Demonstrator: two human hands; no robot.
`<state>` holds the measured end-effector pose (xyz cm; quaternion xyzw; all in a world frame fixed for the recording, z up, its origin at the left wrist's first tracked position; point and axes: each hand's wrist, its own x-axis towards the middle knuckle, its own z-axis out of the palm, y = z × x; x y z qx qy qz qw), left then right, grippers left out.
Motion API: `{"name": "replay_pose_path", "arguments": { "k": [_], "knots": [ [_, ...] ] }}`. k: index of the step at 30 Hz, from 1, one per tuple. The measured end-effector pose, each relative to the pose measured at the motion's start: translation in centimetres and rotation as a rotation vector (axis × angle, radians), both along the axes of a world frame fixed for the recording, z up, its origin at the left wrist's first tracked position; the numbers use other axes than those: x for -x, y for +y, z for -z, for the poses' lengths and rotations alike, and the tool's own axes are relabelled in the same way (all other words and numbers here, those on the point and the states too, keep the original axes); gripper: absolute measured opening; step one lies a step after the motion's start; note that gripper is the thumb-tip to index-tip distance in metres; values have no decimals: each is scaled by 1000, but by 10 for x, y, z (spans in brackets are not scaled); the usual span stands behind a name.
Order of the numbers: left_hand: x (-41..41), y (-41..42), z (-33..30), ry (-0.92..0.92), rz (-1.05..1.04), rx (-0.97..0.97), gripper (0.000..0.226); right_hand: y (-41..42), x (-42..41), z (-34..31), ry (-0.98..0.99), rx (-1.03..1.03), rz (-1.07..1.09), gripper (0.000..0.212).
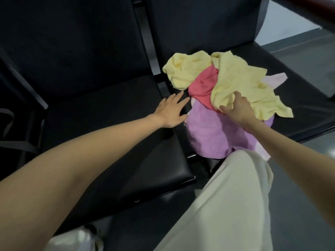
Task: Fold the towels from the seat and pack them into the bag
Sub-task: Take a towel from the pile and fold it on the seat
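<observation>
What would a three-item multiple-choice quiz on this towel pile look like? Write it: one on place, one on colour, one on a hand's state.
1. Where does the towel pile lie?
A. on the black seat
B. on the floor
C. in a bag

2. What colour is the towel at the front edge of the pile?
A. green
B. purple
C. white

3. What is the right hand doing?
A. hanging idle
B. pressing the seat flat
C. gripping a yellow towel

Answers:
1 A: the pile rests on the black seat.
2 B: the purple towel lies nearest the person's leg.
3 C: the right hand bunches the yellow towel, while the left hand lies flat.
</observation>
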<state>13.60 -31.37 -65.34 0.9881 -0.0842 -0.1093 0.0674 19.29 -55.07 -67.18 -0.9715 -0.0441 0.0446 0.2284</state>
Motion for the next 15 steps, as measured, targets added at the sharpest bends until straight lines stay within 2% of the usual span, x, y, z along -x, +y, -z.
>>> {"name": "replay_pose_path", "arguments": {
  "k": [2,5,6,8,10,12,15],
  "knots": [
    [-24,-12,-3,-40,61,5,67,1,-10,3,-5,23,16,73],
    [-54,-24,-11,-61,114,13,65,9,-20,10,37,118,12,94],
    [-62,-27,-13,-65,123,10,65,11,-22,15,46,143,10,92],
    [-74,-31,-16,-65,131,-3,64,13,-28,27,-12,127,26,66],
    [-83,-33,-17,-55,117,7,62,10,-31,32,-123,-32,62,35],
    [-88,-38,-19,-38,85,122,60,4,-29,26,-185,-306,120,28],
    [-90,-48,-29,-24,-98,520,53,-3,-17,7,-246,-666,234,27]
  ]
}}
